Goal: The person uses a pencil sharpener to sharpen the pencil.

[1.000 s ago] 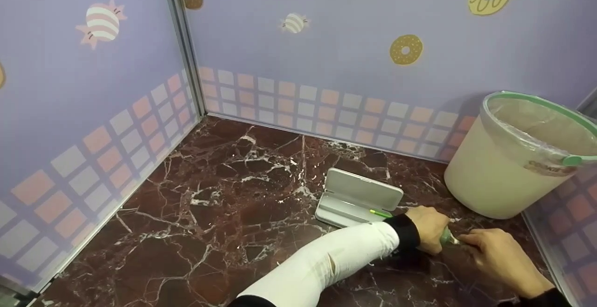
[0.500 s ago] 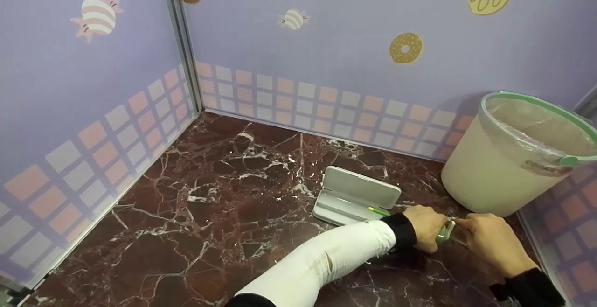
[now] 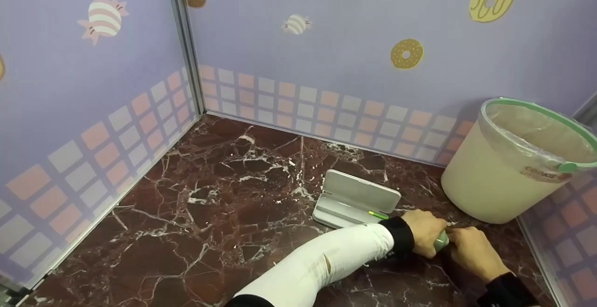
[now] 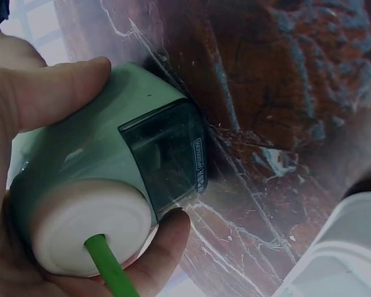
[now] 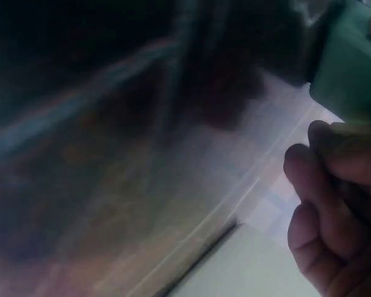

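Note:
My left hand [image 3: 422, 232] grips a green pencil sharpener [image 4: 89, 139], thumb on top and a finger curled underneath. A green pencil [image 4: 114, 269] sticks out of the hole in the sharpener's pale round face. Its smoky see-through shavings drawer faces the tabletop. My right hand [image 3: 475, 253] is at the sharpener's far end, with thumb and fingers bent together at the crank side. The crank handle itself is hidden behind these fingers. In the right wrist view, the curled fingers [image 5: 334, 204] are right beside the green body.
An open white pencil case [image 3: 361, 190] lies behind my left forearm, a green and yellow pencil end showing over it. A lined cream bucket [image 3: 499, 171] with a green rim stands at the back right. Patterned walls [image 3: 303, 55] edge the marbled tabletop [image 3: 186, 232].
My right hand has gone up and then back down and left beside the sharpener, in a turning motion at the crank. The left hand stays nearly in place, holding the sharpener.

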{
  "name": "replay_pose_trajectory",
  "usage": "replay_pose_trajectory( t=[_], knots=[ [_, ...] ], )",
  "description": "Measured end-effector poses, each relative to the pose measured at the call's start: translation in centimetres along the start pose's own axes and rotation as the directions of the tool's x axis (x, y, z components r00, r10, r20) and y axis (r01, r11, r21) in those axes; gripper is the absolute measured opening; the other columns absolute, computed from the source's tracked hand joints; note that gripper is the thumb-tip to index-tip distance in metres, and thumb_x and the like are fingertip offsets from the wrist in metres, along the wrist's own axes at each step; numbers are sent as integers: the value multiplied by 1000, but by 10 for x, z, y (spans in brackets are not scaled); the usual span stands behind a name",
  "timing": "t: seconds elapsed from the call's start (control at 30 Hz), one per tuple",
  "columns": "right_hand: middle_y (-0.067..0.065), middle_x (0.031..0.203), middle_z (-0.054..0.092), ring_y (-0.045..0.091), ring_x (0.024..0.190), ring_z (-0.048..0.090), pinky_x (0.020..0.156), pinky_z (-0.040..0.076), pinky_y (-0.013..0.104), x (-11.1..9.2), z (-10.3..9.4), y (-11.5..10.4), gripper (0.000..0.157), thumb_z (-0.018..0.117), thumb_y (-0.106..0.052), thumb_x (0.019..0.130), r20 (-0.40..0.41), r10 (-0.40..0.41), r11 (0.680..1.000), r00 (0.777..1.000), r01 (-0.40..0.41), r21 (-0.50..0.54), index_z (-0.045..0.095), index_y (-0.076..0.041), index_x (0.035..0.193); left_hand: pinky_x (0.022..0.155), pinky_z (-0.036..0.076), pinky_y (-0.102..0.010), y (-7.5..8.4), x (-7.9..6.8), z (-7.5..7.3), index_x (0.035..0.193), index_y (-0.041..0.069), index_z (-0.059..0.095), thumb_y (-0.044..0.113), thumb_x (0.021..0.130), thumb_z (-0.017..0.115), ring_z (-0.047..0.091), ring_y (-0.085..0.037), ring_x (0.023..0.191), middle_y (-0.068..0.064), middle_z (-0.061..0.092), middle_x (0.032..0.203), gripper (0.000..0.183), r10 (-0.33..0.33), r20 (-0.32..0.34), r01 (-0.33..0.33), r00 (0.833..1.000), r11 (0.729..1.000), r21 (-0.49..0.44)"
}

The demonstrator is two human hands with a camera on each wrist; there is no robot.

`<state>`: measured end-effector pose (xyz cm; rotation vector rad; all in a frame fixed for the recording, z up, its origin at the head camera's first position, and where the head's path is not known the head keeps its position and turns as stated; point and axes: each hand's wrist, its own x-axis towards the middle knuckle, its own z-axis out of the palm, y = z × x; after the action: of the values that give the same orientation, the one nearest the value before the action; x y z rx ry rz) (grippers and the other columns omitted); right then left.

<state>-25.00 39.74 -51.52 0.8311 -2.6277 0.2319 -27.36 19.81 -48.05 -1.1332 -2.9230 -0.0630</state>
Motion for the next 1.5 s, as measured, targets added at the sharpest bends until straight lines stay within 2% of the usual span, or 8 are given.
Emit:
replay_pose_trajectory(
  t=[0.23, 0.5, 0.63, 0.77, 0.97, 1.2, 1.43, 1.5],
  knots=[
    [-16, 67, 56, 10, 58, 60, 56, 48, 31, -10, 6, -4, 49, 86, 12, 66, -47, -19, 1000, 999, 19, 5, 55, -25, 59, 77, 59, -25, 0, 4, 4, 117, 37, 68, 48, 83, 88, 69, -5, 90, 18, 74, 104, 41, -8, -8, 8, 1000, 1000, 23],
    [-18, 69, 47, 1, 58, 47, 55, 40, 27, -23, 10, -12, 55, 90, 10, 69, -53, -76, 997, 996, 75, -24, 51, -28, 62, 71, 61, -27, 5, -1, 2, 103, 36, 67, 50, 83, 86, 70, -7, 85, 16, 73, 96, 32, -32, -16, 33, 999, 998, 47],
    [-18, 67, 51, 10, 57, 58, 55, 46, 32, -26, 2, -12, 53, 94, 5, 67, -27, -106, 994, 994, 105, -29, 53, -28, 63, 71, 60, -26, 12, -2, -1, 100, 38, 67, 52, 82, 86, 71, -6, 86, 18, 72, 96, 30, -49, -29, 51, 998, 997, 54],
    [-17, 70, 61, 15, 61, 67, 56, 51, 35, -29, -4, -15, 40, 96, -1, 67, -16, -156, 988, 988, 156, -10, 66, -26, 68, 73, 61, -27, 16, -2, -1, 100, 38, 68, 53, 82, 86, 73, -6, 89, 18, 75, 98, 29, -53, -29, 55, 998, 997, 60],
    [-20, 78, 69, 1, 67, 66, 59, 51, 25, -30, -23, -26, 29, 96, 0, 71, -43, -184, 982, 982, 185, 24, 82, -24, 82, 75, 64, -29, 12, 8, 6, 99, 36, 69, 52, 80, 88, 76, -10, 90, 15, 78, 100, 32, -62, -4, 62, 998, 996, 61],
    [-23, 71, 53, -4, 63, 53, 57, 45, 25, -18, -46, -29, 38, 98, -4, 66, -84, -215, 976, 973, 212, -41, 69, -28, 73, 76, 64, -29, 8, 8, 2, 107, 34, 70, 49, 80, 90, 77, -10, 92, 14, 79, 105, 37, -76, 3, 76, 997, 997, 31],
    [-16, 76, 71, 14, 67, 70, 66, 59, 36, -17, -55, -28, 36, 93, 4, 60, -65, -201, 977, 977, 195, -89, 85, -19, 87, 80, 64, -28, 6, 1, -1, 114, 32, 69, 46, 83, 89, 78, -11, 97, 12, 80, 110, 39, -36, 26, 35, 999, 999, 29],
    [-17, 76, 71, 10, 67, 70, 66, 58, 34, -14, -56, -29, 36, 93, 3, 61, -54, -189, 980, 980, 185, -77, 83, -21, 86, 81, 64, -28, 4, 1, -2, 114, 32, 70, 45, 83, 89, 78, -12, 97, 11, 81, 111, 38, -29, 33, 28, 999, 999, 28]
  ],
)
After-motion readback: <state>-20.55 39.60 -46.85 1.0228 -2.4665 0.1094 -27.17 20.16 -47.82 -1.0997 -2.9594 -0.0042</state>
